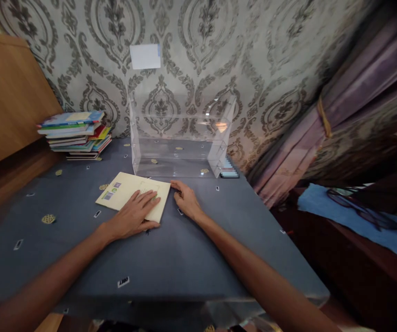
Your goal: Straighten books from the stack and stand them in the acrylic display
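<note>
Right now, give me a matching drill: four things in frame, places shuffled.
Things:
1. pale yellow book
2. stack of books
3. clear acrylic case
4. white note

Places:
A. stuck on the wall, above the case
B. flat under the left hand
C. far left corner of the table, beside the wooden panel
D. back middle of the table, against the wall

Pairs: 1-B, 2-C, 3-D, 4-A
</note>
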Motion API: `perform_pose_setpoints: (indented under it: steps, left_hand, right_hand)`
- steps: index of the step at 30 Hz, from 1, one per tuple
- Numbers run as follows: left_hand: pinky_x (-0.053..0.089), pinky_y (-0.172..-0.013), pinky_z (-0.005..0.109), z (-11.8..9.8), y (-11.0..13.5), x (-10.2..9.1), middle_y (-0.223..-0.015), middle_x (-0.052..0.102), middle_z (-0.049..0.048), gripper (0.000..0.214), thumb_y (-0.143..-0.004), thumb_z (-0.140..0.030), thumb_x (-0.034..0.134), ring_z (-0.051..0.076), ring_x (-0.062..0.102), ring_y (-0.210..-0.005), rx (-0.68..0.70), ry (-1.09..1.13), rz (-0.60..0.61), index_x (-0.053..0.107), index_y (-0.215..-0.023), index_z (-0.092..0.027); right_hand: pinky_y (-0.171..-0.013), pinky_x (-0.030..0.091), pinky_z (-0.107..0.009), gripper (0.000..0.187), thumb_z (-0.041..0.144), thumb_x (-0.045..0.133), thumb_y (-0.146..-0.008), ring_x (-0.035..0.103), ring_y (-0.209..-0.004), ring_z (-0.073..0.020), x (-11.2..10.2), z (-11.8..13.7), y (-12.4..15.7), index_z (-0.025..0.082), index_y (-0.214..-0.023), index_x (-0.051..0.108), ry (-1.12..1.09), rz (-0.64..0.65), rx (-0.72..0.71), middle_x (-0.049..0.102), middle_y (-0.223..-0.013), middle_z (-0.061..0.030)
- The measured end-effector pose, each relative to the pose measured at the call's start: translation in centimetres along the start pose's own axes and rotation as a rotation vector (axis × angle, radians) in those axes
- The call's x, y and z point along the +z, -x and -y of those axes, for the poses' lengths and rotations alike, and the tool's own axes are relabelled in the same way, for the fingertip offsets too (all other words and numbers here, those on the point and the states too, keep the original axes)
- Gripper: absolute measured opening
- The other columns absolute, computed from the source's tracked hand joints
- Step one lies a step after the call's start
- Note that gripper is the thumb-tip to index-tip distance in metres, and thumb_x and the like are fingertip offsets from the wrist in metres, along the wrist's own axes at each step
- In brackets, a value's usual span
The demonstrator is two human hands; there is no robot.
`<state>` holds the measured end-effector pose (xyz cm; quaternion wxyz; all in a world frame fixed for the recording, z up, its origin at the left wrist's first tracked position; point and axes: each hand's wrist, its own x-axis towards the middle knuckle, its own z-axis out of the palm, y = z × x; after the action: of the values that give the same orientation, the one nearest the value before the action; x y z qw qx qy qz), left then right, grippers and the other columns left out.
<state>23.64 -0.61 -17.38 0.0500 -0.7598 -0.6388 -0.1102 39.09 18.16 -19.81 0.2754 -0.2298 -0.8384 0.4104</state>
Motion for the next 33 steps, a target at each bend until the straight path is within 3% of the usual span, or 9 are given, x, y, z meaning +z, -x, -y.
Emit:
perform_pose_setpoints:
  steps: [9, 14, 18, 23, 25, 27, 29, 33]
  left_hand:
    - [0.029, -0.117, 0.055, 0.0, -0.3, -0.1, -0.151, 0.047, 0.0151, 0.067, -0.093, -0.062, 0.050, 0.030, 0.039, -0.142, -0.007, 0.053, -0.022, 0.043, -0.147, -0.022]
    - [0.027, -0.118, 0.055, 0.0, -0.3, 0.1, -0.151, 0.047, 0.0156, 0.068, -0.093, -0.062, 0.050, 0.030, 0.038, -0.143, -0.004, 0.052, -0.018, 0.042, -0.147, -0.021]
    - [0.026, -0.119, 0.056, 0.0, -0.4, 0.1, -0.151, 0.047, 0.0159, 0.070, -0.093, -0.061, 0.050, 0.031, 0.036, -0.144, 0.000, 0.057, -0.013, 0.039, -0.149, -0.022]
    - [0.027, -0.118, 0.057, -0.1, -0.4, 0.3, -0.150, 0.048, 0.0175, 0.069, -0.093, -0.061, 0.049, 0.032, 0.037, -0.143, 0.002, 0.055, -0.038, 0.041, -0.148, -0.020]
    - [0.028, -0.118, 0.057, -0.2, -0.4, 0.2, -0.150, 0.048, 0.0177, 0.069, -0.093, -0.061, 0.049, 0.031, 0.038, -0.143, 0.002, 0.055, -0.042, 0.041, -0.148, -0.019]
    - [0.028, -0.118, 0.056, -0.2, -0.4, 0.2, -0.149, 0.048, 0.0178, 0.069, -0.093, -0.061, 0.050, 0.031, 0.038, -0.143, 0.002, 0.055, -0.043, 0.041, -0.147, -0.019]
    - [0.028, -0.118, 0.056, -0.3, -0.5, 0.1, -0.149, 0.049, 0.0179, 0.069, -0.093, -0.060, 0.051, 0.032, 0.038, -0.143, 0.005, 0.053, -0.045, 0.042, -0.147, -0.018]
    - [0.030, -0.117, 0.057, -0.3, -0.5, 0.0, -0.148, 0.049, 0.0184, 0.071, -0.092, -0.061, 0.052, 0.033, 0.039, -0.142, 0.014, 0.051, -0.049, 0.042, -0.147, -0.017]
  right_hand:
    - [-0.103, 0.048, -0.042, 0.053, 0.002, 0.047, -0.073, 0.065, -0.117, -0.0226, 0.6, 2.2, 1.6, 0.019, -0.121, 0.062, -0.063, -0.077, 0.094, 0.072, -0.119, -0.0081]
    - [-0.090, 0.051, -0.039, 0.046, 0.008, 0.049, -0.075, 0.071, -0.090, -0.0214, 0.5, 3.4, 2.3, 0.020, -0.117, 0.064, -0.021, -0.101, 0.102, 0.077, -0.092, -0.0030]
    - [-0.073, 0.051, -0.030, 0.043, 0.012, 0.048, -0.075, 0.067, -0.067, -0.0172, 0.6, 3.8, 2.3, 0.018, -0.115, 0.063, -0.135, -0.095, 0.136, 0.075, -0.074, 0.0003]
    - [-0.056, 0.046, -0.026, 0.040, 0.016, 0.045, -0.079, 0.055, -0.051, -0.0140, 0.6, 3.5, 2.1, 0.018, -0.115, 0.063, -0.200, -0.094, 0.122, 0.076, -0.079, -0.0010]
    - [-0.061, 0.050, -0.028, 0.042, 0.016, 0.042, -0.083, 0.060, -0.060, -0.0154, 0.1, 3.1, 1.9, 0.019, -0.121, 0.061, -0.143, -0.115, 0.086, 0.077, -0.095, -0.0043]
    - [-0.080, 0.054, -0.034, 0.046, 0.016, 0.042, -0.087, 0.067, -0.090, -0.0197, -0.5, 2.6, 1.7, 0.021, -0.130, 0.057, -0.050, -0.132, 0.022, 0.072, -0.117, -0.0079]
    - [-0.100, 0.049, -0.042, 0.049, 0.020, 0.044, -0.090, 0.060, -0.119, -0.0233, -1.0, 2.1, 1.4, 0.022, -0.139, 0.050, 0.037, -0.096, -0.035, 0.063, -0.134, -0.0100]
    - [-0.110, 0.041, -0.049, 0.050, 0.029, 0.044, -0.095, 0.053, -0.129, -0.0257, -1.1, 1.3, 1.3, 0.021, -0.144, 0.044, 0.119, 0.039, -0.059, 0.058, -0.139, -0.0124]
